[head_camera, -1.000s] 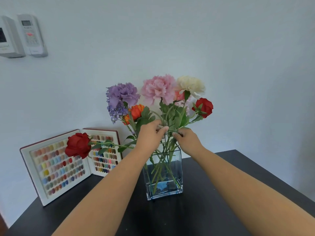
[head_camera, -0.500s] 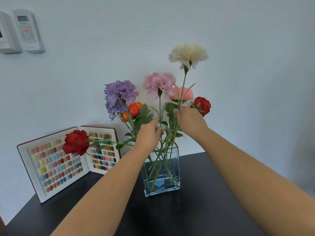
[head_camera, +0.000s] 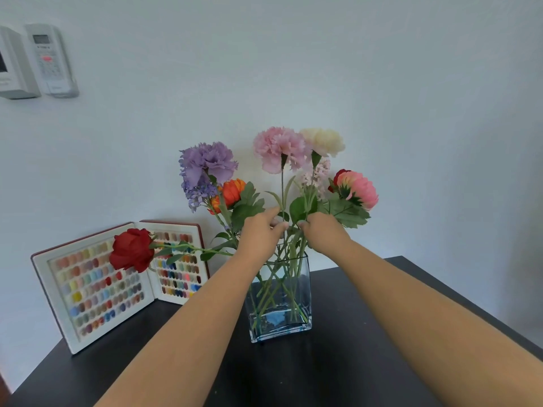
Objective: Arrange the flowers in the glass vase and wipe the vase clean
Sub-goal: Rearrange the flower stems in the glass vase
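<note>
While the glass vase [head_camera: 279,301] stood on the black table [head_camera: 338,362], the left hand [head_camera: 260,235] and right hand [head_camera: 321,233] pinched flower stems [head_camera: 283,254] just above its rim, fingers curled.

A rectangular clear glass vase [head_camera: 279,301] stands upright on the dark table, holding crossed green stems. Above it rise a purple carnation [head_camera: 207,163], a pink carnation [head_camera: 279,148], a cream carnation [head_camera: 323,141], an orange bloom [head_camera: 232,190] and a coral bloom [head_camera: 360,189]. A red rose [head_camera: 132,249] juts out sideways to the left.
</note>
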The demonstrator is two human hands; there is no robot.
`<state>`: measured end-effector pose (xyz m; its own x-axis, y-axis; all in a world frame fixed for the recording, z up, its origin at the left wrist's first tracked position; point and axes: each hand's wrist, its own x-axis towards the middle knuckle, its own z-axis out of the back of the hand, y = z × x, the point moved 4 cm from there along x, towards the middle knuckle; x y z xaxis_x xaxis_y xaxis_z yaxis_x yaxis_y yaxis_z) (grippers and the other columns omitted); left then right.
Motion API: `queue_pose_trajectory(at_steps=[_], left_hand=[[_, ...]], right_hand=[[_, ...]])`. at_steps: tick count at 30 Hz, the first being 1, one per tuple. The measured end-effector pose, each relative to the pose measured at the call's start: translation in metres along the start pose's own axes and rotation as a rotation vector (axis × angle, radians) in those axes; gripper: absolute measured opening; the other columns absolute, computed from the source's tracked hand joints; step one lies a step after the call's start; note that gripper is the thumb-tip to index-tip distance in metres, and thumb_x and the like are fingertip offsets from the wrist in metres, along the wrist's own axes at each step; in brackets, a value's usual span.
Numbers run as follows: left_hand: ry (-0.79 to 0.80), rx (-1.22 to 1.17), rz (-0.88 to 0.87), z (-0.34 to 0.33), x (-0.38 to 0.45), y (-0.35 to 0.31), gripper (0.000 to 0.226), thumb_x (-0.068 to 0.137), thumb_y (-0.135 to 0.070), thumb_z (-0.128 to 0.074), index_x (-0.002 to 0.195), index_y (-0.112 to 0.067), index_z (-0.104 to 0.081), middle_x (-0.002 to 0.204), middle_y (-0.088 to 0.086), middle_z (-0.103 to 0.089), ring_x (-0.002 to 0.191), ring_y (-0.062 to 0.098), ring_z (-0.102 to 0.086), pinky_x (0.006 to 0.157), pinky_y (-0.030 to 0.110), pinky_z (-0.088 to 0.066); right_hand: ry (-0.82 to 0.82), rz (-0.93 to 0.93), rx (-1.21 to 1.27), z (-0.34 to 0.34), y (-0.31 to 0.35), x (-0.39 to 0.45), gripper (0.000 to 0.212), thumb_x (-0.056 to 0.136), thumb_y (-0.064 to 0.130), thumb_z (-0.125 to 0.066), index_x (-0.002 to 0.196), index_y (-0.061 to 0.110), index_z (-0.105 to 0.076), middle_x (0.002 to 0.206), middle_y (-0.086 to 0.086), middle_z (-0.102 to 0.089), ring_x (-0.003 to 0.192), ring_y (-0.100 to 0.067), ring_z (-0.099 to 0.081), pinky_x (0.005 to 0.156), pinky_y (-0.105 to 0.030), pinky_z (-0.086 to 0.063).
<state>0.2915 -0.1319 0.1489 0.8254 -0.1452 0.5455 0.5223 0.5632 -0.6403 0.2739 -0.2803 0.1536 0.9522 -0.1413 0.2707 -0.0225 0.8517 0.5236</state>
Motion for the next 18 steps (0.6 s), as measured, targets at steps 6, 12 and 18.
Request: queue_pose_trajectory(at_steps=[6,12,18], left_hand=[[0.019,0.198,-0.090,-0.002,-0.023,-0.014,0.046,0.097,-0.014,-0.056,0.142,-0.008,-0.048,0.127,0.014,-0.065,0.111,0.026,-0.062,0.096,0.033,-0.046],[-0.369,0.099,-0.136,0.042,-0.091,0.007,0.027,0.094,-0.021,-0.060,0.118,-0.024,-0.070,0.113,-0.012,-0.069,0.108,0.001,-0.060,0.096,0.020,-0.044],[-0.471,-0.331,0.492,0.064,-0.122,0.095,0.011,0.092,-0.028,-0.060,0.087,-0.032,-0.069,0.089,-0.004,-0.071,0.090,0.025,-0.066,0.079,0.041,-0.054]], right_hand=[[-0.060,0.057,0.121,0.000,-0.009,-0.014,0.034,0.097,0.037,-0.048,0.094,0.007,-0.063,0.078,-0.012,-0.068,0.070,-0.031,-0.065,0.069,-0.037,-0.054],[-0.163,0.087,0.211,-0.010,-0.030,-0.035,0.051,0.093,0.043,-0.051,0.137,0.017,-0.051,0.079,-0.007,-0.071,0.078,-0.024,-0.066,0.079,-0.035,-0.053],[-0.147,0.071,0.399,-0.024,-0.036,-0.050,0.049,0.093,0.030,-0.051,0.142,0.025,-0.044,0.069,-0.006,-0.069,0.064,-0.014,-0.065,0.058,-0.022,-0.043]])
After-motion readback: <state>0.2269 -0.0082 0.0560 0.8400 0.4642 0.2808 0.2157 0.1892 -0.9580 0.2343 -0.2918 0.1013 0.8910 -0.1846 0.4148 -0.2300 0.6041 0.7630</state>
